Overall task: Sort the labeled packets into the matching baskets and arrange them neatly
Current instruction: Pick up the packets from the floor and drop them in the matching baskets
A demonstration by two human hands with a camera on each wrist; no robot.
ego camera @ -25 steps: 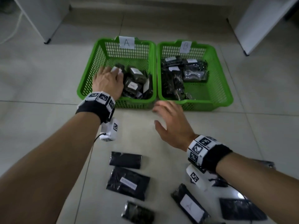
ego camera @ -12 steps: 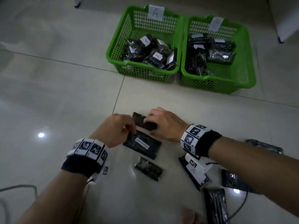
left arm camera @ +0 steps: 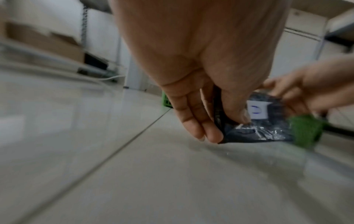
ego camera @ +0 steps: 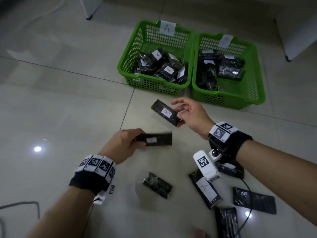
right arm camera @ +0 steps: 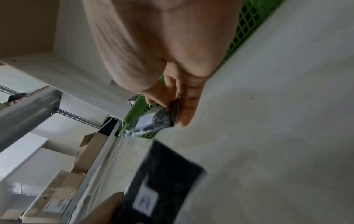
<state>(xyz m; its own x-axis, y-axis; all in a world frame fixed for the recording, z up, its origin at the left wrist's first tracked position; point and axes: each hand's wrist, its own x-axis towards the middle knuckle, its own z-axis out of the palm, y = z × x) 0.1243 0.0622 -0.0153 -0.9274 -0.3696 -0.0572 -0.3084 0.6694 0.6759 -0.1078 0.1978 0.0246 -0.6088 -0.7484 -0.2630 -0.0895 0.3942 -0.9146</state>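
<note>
Two green baskets stand side by side on the floor: basket A (ego camera: 130, 54) on the left and basket B (ego camera: 257, 66) on the right, both holding black packets. My left hand (ego camera: 123, 143) pinches one end of a black packet with a white label (ego camera: 157, 139) above the floor; the same packet (left arm camera: 256, 121) shows in the left wrist view. My right hand (ego camera: 190, 114) holds another labelled black packet (ego camera: 165, 114) by its end, label up, in front of the baskets, seen too as a packet (right arm camera: 153, 121) in the right wrist view.
Several more black packets lie on the tiled floor near me: one unlabelled packet (ego camera: 157, 184), one marked A (ego camera: 205, 189), and others at the right (ego camera: 253, 200). A cable (ego camera: 18, 203) runs at the lower left. White furniture legs (ego camera: 89, 16) stand behind the baskets.
Both hands came back from the baskets to the packets on the floor, took one each, and have lifted them off the floor. The head view has tilted down and nearer.
</note>
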